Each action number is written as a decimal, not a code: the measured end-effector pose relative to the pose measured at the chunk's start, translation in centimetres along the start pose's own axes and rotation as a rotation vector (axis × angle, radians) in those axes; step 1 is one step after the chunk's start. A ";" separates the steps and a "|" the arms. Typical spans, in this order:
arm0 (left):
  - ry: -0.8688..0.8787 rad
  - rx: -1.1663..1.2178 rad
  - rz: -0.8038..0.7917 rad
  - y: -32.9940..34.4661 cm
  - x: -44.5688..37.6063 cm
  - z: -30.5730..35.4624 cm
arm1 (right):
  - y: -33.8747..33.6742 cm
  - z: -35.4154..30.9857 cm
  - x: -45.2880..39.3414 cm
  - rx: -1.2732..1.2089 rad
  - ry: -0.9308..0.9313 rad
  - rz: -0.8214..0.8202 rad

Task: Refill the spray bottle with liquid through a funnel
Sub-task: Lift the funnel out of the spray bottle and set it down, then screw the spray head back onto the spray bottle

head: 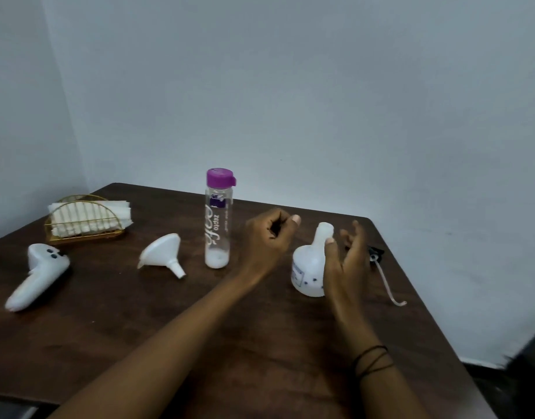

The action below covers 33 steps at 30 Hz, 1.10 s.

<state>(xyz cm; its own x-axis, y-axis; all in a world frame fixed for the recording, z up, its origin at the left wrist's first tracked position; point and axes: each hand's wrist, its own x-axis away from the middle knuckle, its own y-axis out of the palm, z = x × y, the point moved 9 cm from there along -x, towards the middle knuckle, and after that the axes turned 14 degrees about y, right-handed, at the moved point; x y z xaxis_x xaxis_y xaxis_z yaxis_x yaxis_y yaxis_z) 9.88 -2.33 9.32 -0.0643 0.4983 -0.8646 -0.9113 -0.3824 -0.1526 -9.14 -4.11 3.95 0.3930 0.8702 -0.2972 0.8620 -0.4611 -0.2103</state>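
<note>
1. A dark wooden tabletop [115,328] fills the lower scene, set against a pale wall.
2. The person's left hand [267,237] hovers at centre, fingers curled into a loose fist that holds nothing.
3. The right hand [346,261], dark bands at its wrist, sits just right of the spray bottle, fingers relaxed and spread, the thumb touching the bottle's neck.
4. A tall clear water bottle [217,220] with a purple cap stands upright at centre, far side, a little liquid at its bottom.
5. A gold wire napkin holder [84,220] with white napkins sits at the far left.
6. A white handheld controller [38,276] lies at the near left.
7. The white spray bottle [308,267] stands upright between the two hands, its neck uncapped.
8. The white funnel [162,254] lies on its side left of the water bottle, spout pointing near-right.
9. The black sprayer head [376,254], dip tube trailing nearward, lies on the tabletop right of the right hand.
</note>
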 end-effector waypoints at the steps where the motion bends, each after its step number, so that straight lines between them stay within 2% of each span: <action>1: -0.009 0.011 -0.008 1.3 0.0 -0.2 | -0.8 -0.2 -0.3 -0.033 -0.005 0.028; 4: -0.059 0.041 -0.034 4.6 0.5 -1.3 | -3.5 -0.4 -1.6 -0.104 -0.017 0.158; 6: -0.096 0.028 -0.105 6.2 1.0 -2.1 | -4.6 0.0 -2.8 -0.101 -0.006 0.229; 9: -0.149 0.040 -0.191 7.9 1.7 -2.9 | -5.3 1.2 -4.9 0.046 0.043 0.261; 17: -0.209 -0.028 -0.239 9.2 3.1 -5.3 | -2.0 5.9 -9.1 0.725 0.157 0.100; 21: -0.179 -0.089 -0.250 9.4 3.1 -5.3 | -0.9 8.7 -11.1 0.912 0.258 0.007; 24: -0.156 -0.105 -0.242 9.4 3.1 -5.1 | -1.2 9.9 -12.0 0.926 0.287 -0.007; 28: -0.156 -0.122 -0.259 9.4 3.1 -5.4 | -1.4 9.5 -12.6 0.923 0.198 0.060; 30: -0.158 -0.118 -0.269 9.5 3.2 -5.5 | -1.4 8.5 -12.3 0.853 0.133 0.074; 33: -0.153 -0.115 -0.272 9.4 3.3 -5.5 | -2.2 4.8 -11.5 0.610 0.047 0.144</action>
<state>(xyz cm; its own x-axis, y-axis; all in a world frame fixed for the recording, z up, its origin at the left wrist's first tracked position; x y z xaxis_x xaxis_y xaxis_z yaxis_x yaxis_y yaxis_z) 3.29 -8.56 2.38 0.1073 0.7019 -0.7042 -0.8521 -0.3000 -0.4288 -17.05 -13.97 3.39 0.5177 0.7920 -0.3235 0.4672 -0.5785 -0.6687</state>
